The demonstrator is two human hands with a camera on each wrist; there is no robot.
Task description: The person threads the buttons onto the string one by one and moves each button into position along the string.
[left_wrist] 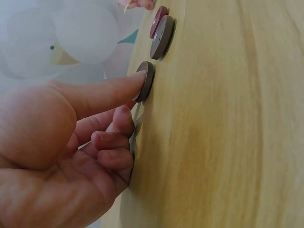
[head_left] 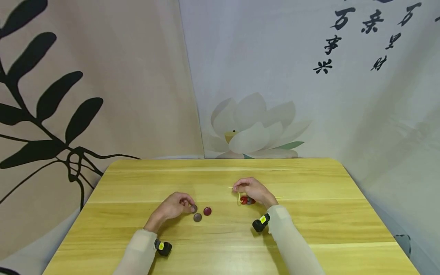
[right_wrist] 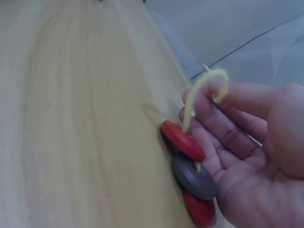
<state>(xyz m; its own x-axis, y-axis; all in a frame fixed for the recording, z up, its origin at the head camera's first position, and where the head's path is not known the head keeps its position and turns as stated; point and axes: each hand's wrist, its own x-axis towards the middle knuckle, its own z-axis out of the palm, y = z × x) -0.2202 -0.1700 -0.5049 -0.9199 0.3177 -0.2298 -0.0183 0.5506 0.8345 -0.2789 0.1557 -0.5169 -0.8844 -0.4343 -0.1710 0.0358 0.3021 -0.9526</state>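
Note:
My left hand (head_left: 173,206) pinches a brown button (left_wrist: 147,81) at the table, its thumb on the face and the other fingers curled below. Close beside it lie a second brown button (head_left: 197,217) and a dark red button (head_left: 207,211). Further right, my right hand (head_left: 253,190) holds a yellow string (right_wrist: 190,107) between thumb and fingertips. Threaded on that string are a red button (right_wrist: 183,140), a brown button (right_wrist: 194,176) and another red button (right_wrist: 200,210), resting against the tabletop under the palm.
Both hands work over a light wooden table (head_left: 227,252). Behind its far edge hangs a printed cloth (head_left: 148,76) with leaves, a lotus and dark characters. A black camera is strapped on each wrist, the left one (head_left: 164,248) and the right one (head_left: 259,224).

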